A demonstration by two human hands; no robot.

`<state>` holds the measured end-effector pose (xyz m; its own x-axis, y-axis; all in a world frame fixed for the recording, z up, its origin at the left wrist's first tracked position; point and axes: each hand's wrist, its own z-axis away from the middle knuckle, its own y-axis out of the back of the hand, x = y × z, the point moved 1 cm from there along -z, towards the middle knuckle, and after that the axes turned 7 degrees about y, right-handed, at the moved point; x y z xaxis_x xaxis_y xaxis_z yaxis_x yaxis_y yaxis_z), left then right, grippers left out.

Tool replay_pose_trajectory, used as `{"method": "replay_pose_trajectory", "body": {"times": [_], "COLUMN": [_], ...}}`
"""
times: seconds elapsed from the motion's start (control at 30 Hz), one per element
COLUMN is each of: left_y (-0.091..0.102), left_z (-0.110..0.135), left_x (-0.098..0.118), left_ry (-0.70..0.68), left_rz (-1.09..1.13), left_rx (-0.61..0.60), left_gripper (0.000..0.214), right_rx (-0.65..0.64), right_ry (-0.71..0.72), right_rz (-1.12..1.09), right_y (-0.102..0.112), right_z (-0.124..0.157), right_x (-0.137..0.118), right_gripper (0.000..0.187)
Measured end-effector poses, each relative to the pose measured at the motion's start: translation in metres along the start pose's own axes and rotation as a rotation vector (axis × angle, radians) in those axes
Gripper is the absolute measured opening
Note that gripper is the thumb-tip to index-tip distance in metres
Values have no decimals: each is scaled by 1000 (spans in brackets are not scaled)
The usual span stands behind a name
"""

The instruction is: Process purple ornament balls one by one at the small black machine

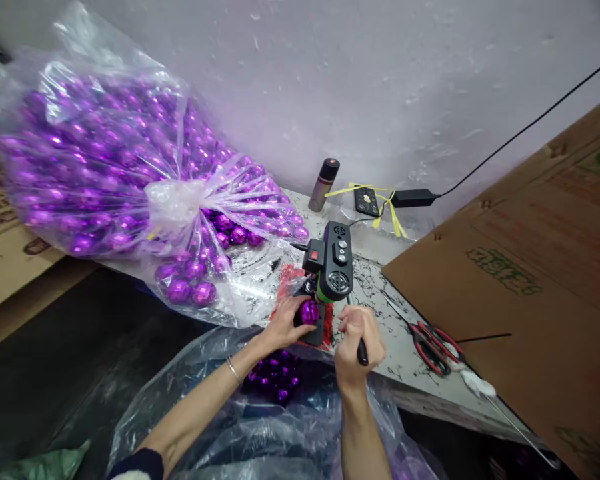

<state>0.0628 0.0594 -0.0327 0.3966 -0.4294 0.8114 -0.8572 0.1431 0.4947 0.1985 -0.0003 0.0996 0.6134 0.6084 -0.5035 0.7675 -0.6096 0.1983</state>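
My left hand (pixel 283 321) holds a shiny purple bauble (pixel 310 312) between thumb and fingers. That ball sits on the dark base of a small black bench machine (pixel 338 257), just under its head. Wrapped in a fist, my right hand (pixel 360 339) grips a black lever handle (pixel 363 353) to the right of the machine. A red mat (pixel 287 275) lies beneath the machine. Below my hands, more purple baubles (pixel 275 377) lie in an open clear plastic bag (pixel 190 400).
A large clear bag of purple baubles (pixel 105 153) leans at the left. Against the wall stand a dark spray can (pixel 324 185) and a power adapter (pixel 414 198) with a cable. Red-handled scissors (pixel 433 347) lie beside a cardboard box (pixel 540 267) on the right.
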Motion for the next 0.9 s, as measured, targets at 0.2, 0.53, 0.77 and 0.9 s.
{"method": "replay_pose_trajectory", "body": {"times": [0.2, 0.53, 0.77, 0.9], "left_y": [31, 136, 143, 150], "left_z": [45, -116, -138, -121], "left_x": [9, -51, -53, -45], "left_ry": [-62, 445, 498, 558], "left_rz": [-139, -643, -587, -343], "left_rx": [-27, 121, 96, 124], "left_gripper": [84, 61, 58, 55], "right_rx": [-30, -8, 1, -2], "right_ry": [16, 91, 121, 124], "right_rz": [3, 31, 28, 30], "right_y": [0, -6, -8, -8], "right_z": [4, 12, 10, 10], "right_x": [-1, 1, -1, -1], "right_gripper": [30, 31, 30, 30]}}
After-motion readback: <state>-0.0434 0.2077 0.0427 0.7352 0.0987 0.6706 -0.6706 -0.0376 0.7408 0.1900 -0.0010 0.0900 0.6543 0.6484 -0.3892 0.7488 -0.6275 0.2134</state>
